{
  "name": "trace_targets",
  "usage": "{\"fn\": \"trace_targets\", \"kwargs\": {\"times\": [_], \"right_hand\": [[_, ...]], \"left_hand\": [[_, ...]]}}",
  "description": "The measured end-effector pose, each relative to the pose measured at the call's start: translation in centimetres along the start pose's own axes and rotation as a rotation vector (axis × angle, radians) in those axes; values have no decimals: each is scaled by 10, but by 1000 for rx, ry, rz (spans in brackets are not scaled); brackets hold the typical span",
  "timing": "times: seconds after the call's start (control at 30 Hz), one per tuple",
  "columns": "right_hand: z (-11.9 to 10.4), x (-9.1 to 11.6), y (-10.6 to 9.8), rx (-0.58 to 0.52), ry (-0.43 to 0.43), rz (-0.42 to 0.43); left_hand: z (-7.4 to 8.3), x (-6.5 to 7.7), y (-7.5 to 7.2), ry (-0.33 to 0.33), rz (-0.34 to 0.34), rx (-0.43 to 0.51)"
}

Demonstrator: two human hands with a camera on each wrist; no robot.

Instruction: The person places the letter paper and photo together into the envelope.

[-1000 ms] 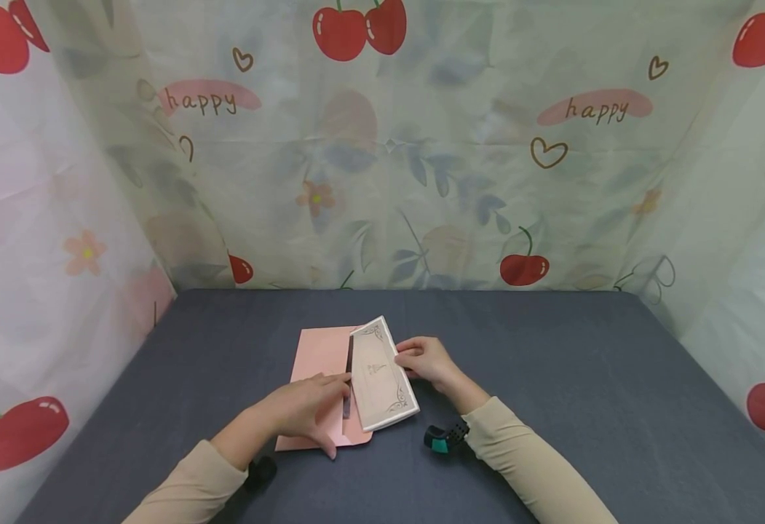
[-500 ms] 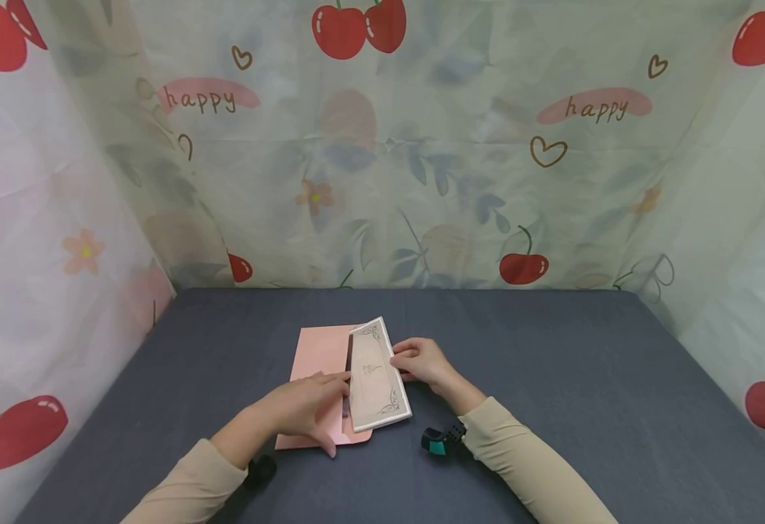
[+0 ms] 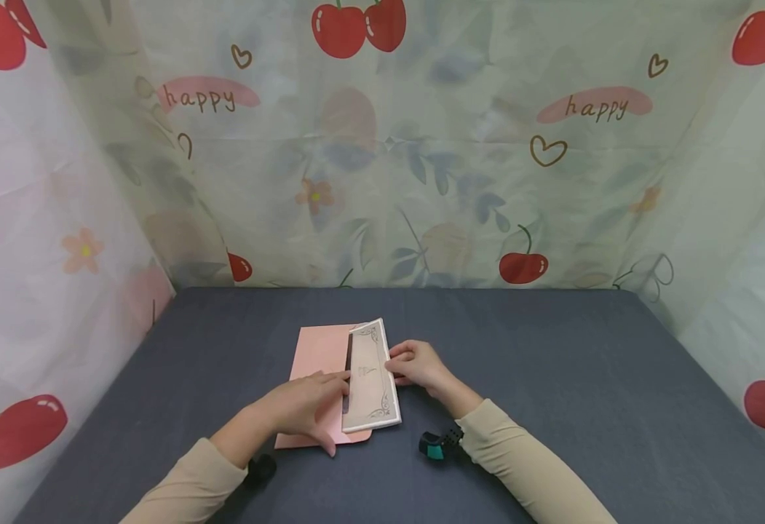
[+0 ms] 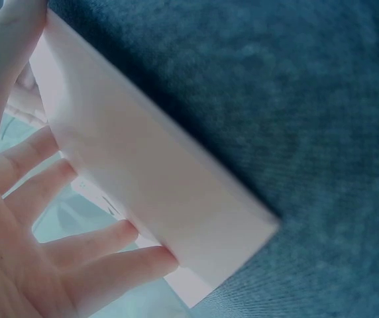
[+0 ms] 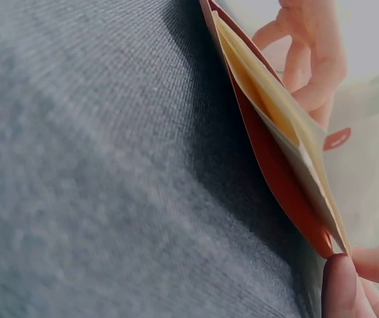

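A pink envelope (image 3: 322, 349) lies on the table in the head view, its mouth facing right. My left hand (image 3: 297, 404) rests on it with fingers spread; in the left wrist view the fingertips touch the pink paper (image 4: 143, 146) along its edge. A folded cream card (image 3: 370, 378) with grey scrollwork corners overlaps the envelope's right side, slightly tilted. My right hand (image 3: 424, 365) pinches the card's right edge between thumb and fingers. In the right wrist view, the card (image 5: 302, 152) stands within the envelope's parted mouth, above its red-looking inner side (image 5: 269, 165).
A dark cloth covers the table (image 3: 552, 364). Below the right wrist shows a black and teal strapped device (image 3: 437, 445), and a dark rounded device (image 3: 261, 471) sits under the left wrist. A cherry-printed curtain (image 3: 389, 182) encloses the back and sides.
The card has moved left over the envelope's mouth and turned a little straighter, its lower end swinging left. My right hand has followed it left; the left hand stays in place.
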State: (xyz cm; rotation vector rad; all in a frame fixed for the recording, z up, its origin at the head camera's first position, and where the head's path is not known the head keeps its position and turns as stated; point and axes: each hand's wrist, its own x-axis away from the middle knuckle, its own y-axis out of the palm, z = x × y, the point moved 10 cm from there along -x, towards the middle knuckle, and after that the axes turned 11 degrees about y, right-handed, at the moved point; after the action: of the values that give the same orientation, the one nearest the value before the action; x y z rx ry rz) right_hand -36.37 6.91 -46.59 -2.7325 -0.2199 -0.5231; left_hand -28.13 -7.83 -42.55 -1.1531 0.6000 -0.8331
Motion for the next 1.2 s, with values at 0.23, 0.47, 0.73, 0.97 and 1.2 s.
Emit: {"fn": "trace_targets", "kwargs": {"times": [0.23,0.47,0.73,0.97,1.2], "right_hand": [[-1,4,3,-16,6,-15],[-1,6,7,-41,-7,-32],[-4,9,10,-47,-20,-47],[-6,13,13,-35,-46,-42],[-9,15,12,-41,-80,0]], "left_hand": [[0,0,0,-4,-7,1],[-1,0,0,-18,-9,9],[-2,0,1,-23,-13,14],[-1,0,0,-15,-8,8],[1,0,-1,6,4,8]]}}
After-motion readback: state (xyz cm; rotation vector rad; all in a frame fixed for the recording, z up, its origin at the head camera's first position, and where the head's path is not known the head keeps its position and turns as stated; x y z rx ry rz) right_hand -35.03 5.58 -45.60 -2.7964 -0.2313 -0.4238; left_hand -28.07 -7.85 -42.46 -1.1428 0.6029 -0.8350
